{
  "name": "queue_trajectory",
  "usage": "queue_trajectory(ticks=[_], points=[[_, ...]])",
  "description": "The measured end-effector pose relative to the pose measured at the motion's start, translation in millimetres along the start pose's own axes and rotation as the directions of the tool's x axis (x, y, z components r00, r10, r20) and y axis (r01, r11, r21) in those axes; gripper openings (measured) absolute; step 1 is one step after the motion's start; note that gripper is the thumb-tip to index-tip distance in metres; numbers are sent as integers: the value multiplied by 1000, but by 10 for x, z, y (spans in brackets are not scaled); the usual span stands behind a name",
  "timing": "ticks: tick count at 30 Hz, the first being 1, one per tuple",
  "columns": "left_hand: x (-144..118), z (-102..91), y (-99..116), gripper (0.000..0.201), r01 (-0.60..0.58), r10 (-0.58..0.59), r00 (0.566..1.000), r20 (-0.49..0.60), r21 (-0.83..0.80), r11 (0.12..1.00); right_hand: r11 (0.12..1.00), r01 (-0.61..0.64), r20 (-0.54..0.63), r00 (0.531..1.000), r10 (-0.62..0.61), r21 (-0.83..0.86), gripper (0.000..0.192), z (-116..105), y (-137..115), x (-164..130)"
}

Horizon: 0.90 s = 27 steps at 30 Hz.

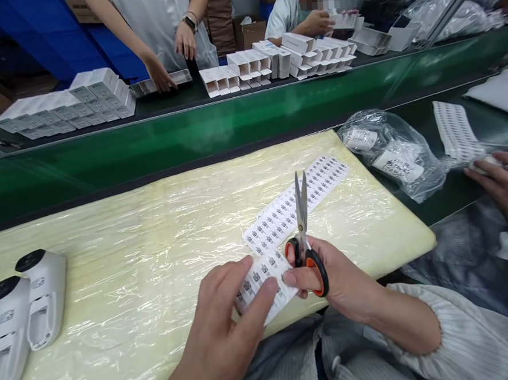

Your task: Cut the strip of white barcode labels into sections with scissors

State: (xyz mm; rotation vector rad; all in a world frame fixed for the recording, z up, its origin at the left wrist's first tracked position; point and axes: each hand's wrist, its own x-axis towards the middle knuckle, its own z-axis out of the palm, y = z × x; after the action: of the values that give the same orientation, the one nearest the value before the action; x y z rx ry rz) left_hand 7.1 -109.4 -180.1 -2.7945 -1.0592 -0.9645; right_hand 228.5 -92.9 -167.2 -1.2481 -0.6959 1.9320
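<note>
My left hand (227, 318) pinches the near end of a white sheet of printed labels (277, 220) between thumb and fingers. From there the sheet runs away to the right across the plastic-wrapped yellow board (155, 265). A pair of scissors (301, 221) with black and orange handles sits in my right hand (336, 271), thumb and fingers through the loops. Its blades point away from me, slightly parted, above the label sheet. The right thumb reaches the edge of the sheet's near end.
White plastic housings (45, 300) lie on the board at left. A clear bag (397, 147) with labelled rolls and another label sheet (457, 129) are at right, by a co-worker's hand (503, 186). Beyond the green conveyor side (190, 131), people handle white boxes (97, 93).
</note>
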Motion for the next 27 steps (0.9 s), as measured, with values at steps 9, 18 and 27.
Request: queue_trajectory(ticks=[9,18,27], points=[[-254,-106,-471,45,231,-232,970,68,27,973,771,330,-432,678,-595,-544,42,-1042,-1030,421],[-281,12,-573,37,218,-222,971,92,50,975,637,387,-520,370,-770,-667,44,-2206,-1103,-544],[-211,22,-541,36,135,-144,985,94,96,986,637,395,-443,479,-758,-662,43,-1483,-972,21]])
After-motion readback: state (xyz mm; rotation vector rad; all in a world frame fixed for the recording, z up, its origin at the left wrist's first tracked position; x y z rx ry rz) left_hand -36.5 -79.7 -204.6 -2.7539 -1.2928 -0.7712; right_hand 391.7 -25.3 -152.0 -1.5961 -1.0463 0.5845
